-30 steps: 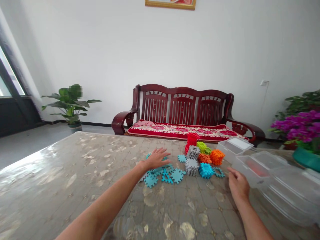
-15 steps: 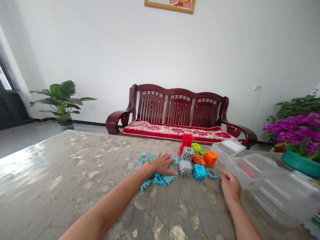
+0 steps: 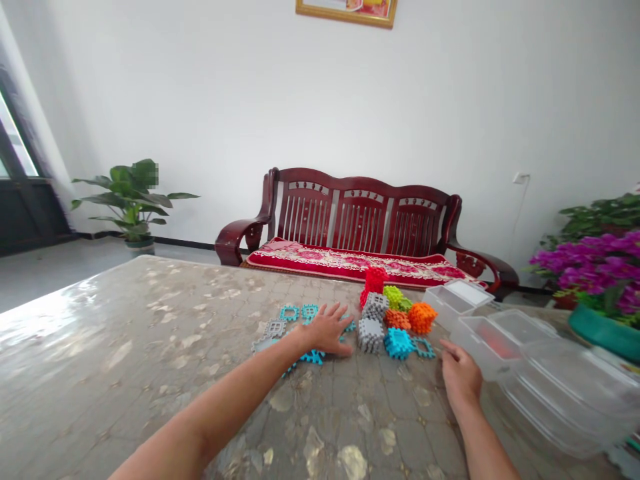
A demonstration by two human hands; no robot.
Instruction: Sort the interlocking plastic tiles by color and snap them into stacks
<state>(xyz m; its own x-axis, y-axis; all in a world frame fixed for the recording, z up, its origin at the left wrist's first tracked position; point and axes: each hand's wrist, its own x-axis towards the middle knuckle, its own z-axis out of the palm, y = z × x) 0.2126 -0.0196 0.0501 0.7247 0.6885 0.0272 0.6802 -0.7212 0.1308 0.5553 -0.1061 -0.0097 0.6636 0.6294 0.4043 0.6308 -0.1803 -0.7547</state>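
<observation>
My left hand [image 3: 329,331] lies palm down with spread fingers over a group of flat, toothed interlocking plastic tiles and covers several of them. Around it show a blue tile [image 3: 290,313] with a square opening, a blue window tile [image 3: 310,311], a grey window tile [image 3: 275,327] and another blue tile [image 3: 313,357]. My right hand [image 3: 461,375] rests on the table, index finger stretched out and the others loosely curled, with nothing visible in it. Closest to its fingertip is a blue frame tile [image 3: 423,347], apart from the hand.
Between the hands stand tile stacks: grey [image 3: 371,335], blue [image 3: 399,343], orange [image 3: 423,318], red [image 3: 374,283] and green [image 3: 395,297]. Clear plastic boxes [image 3: 493,343] are at the right, beside a teal flowerpot [image 3: 603,331]. A wooden bench [image 3: 360,217] stands beyond the table [image 3: 200,320].
My left hand has shifted slightly, its fingers more spread, and a rounded blue tile under it has gone from view. The right hand stays put. The camera view has turned slightly left.
</observation>
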